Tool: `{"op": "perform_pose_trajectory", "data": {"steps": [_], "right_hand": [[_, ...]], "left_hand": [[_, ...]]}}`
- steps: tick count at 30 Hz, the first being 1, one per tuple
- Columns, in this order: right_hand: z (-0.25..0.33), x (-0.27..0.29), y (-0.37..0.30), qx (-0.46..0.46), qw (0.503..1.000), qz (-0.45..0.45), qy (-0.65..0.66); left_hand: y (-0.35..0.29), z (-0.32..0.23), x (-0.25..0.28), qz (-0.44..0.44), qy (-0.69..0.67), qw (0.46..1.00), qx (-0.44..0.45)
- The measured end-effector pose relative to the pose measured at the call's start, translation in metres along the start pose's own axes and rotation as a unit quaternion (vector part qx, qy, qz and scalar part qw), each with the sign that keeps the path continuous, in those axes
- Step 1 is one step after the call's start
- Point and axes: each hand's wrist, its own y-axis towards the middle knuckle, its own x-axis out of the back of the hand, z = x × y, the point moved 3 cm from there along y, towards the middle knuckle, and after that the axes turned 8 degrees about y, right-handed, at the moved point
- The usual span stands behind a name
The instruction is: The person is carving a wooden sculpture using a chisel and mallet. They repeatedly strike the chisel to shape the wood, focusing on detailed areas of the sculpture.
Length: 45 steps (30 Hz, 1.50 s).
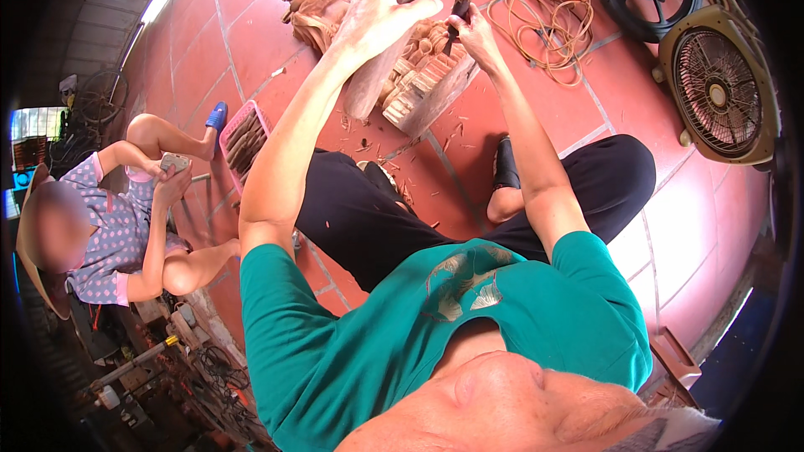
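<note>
Centrally, carved wood: on the red tiled floor, beyond the person's knees, its long axis slanting from near left to far right, with a plain slab along its left side.
Lie from the fingers: carved face to the right and near of the left ones, to the left and near of the right ones.
Left hand: over the slab, the closer of the two to it; thumb stretched rightward, apart from the other fingers; whether these grip the slab's edge, I cannot tell.
Right hand: just right of the carving's far part, fingers clamped around a dark-handled tool; its working end is unclear.
Far left: a second carved piece, just beyond the left forearm.
Far right: orange cord, with a standing fan farther right.
Left side: pink basket of brown pieces; near it, a seated co-worker holding a phone.
Labels and writing: none readable on carving, tool or fan; the green shirt bears a pale leaf-like motif.
</note>
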Motion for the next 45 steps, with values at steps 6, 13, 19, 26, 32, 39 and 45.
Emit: {"op": "perform_pose_trajectory", "data": {"steps": [6, 13, 19, 26, 32, 39, 45], "right_hand": [[-0.007, -0.004, 0.007, 0.014, 0.999, 0.013, -0.043], [-0.011, 0.0, 0.008, 0.01, 0.998, 0.011, -0.063], [0.0, -0.01, 0.003, 0.06, 0.984, 0.006, -0.166], [-0.001, 0.002, 0.007, -0.056, 0.994, 0.013, 0.089], [-0.016, 0.007, 0.02, -0.125, 0.985, -0.002, 0.12], [-0.012, 0.0, 0.005, -0.065, 0.988, -0.02, 0.137], [0.002, -0.004, -0.004, -0.017, 0.999, -0.035, 0.005]], "left_hand": [[0.007, 0.039, -0.035, 0.19, 0.129, 0.973, 0.03], [0.025, 0.022, -0.02, 0.033, 0.028, 0.999, -0.019], [0.024, 0.04, -0.048, 0.139, 0.144, 0.98, 0.008], [0.014, 0.035, -0.034, 0.146, 0.012, 0.988, 0.055], [0.008, 0.046, -0.021, 0.08, -0.031, 0.993, 0.083], [0.0, 0.049, -0.016, 0.077, -0.067, 0.99, 0.101], [0.006, 0.011, -0.007, -0.008, -0.028, 0.999, 0.019]]}}
